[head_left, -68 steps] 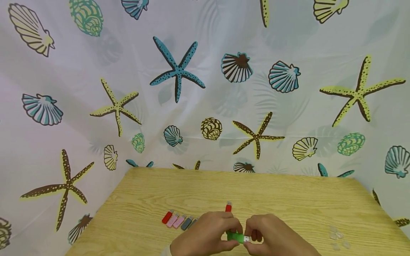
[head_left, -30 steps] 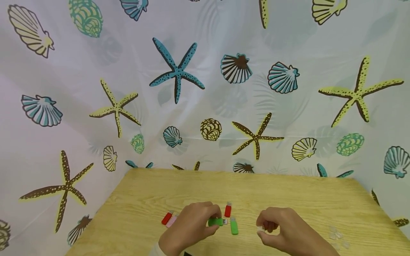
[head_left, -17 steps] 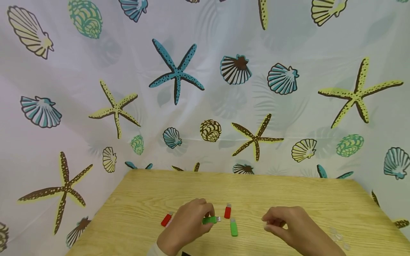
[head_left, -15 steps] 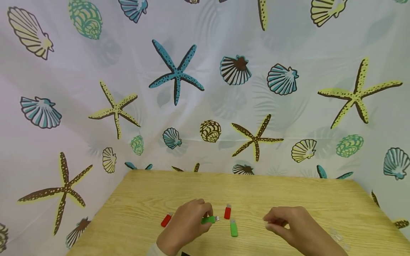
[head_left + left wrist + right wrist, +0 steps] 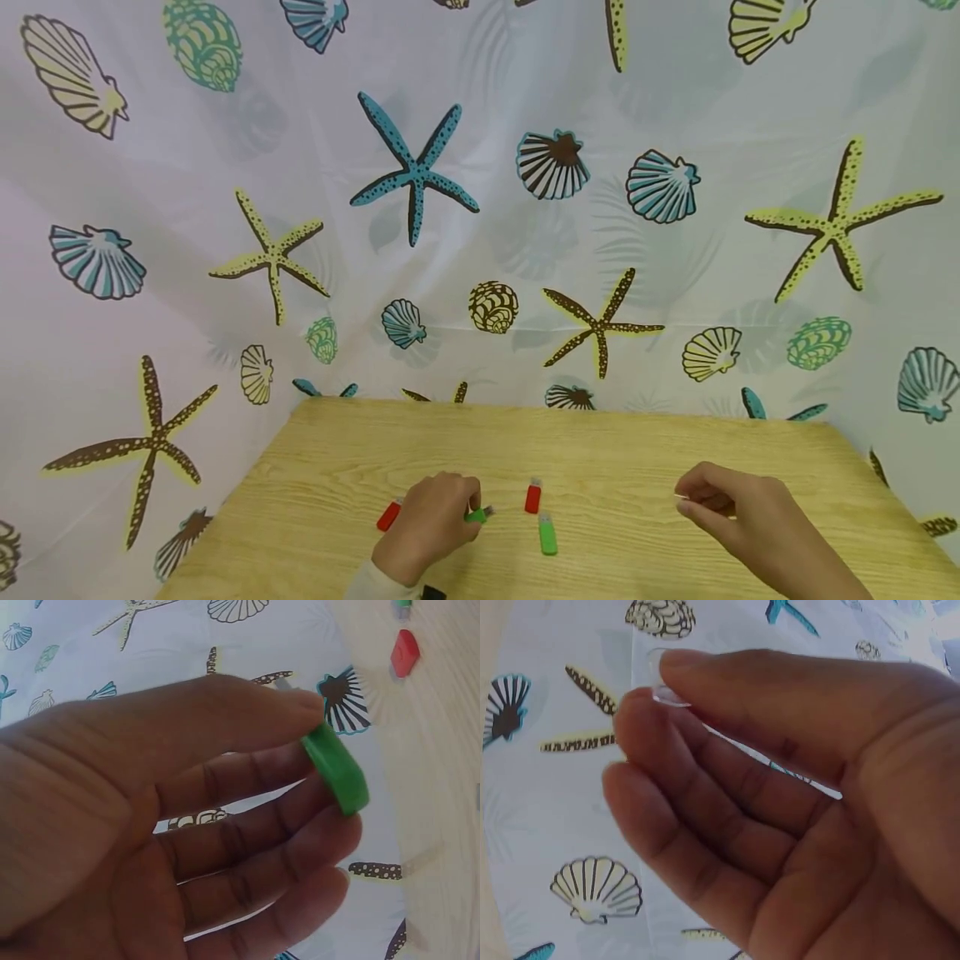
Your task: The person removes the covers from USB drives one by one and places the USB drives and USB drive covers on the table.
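My left hand (image 5: 429, 527) pinches a green USB flash drive (image 5: 476, 516) over the left part of the table, metal plug pointing right. In the left wrist view the drive's green body (image 5: 339, 772) lies between thumb and fingertips, the other fingers loosely bent. To the right, my right hand (image 5: 746, 517) pinches a small clear plastic cap (image 5: 670, 696) between thumb and fingertip. Between the hands lie a red flash drive (image 5: 533, 497) and a second green flash drive (image 5: 548, 536). Another red flash drive (image 5: 389, 516) shows just left of my left hand.
The wooden table (image 5: 600, 450) is bordered by a white curtain (image 5: 465, 250) printed with starfish and shells. My left hand hides the pink and grey flash drives, and my right forearm covers the loose clear pieces.
The clear cap has come off the green flash drive. My left hand has moved left with the drive and turned it slightly; my right hand has moved right with the cap.
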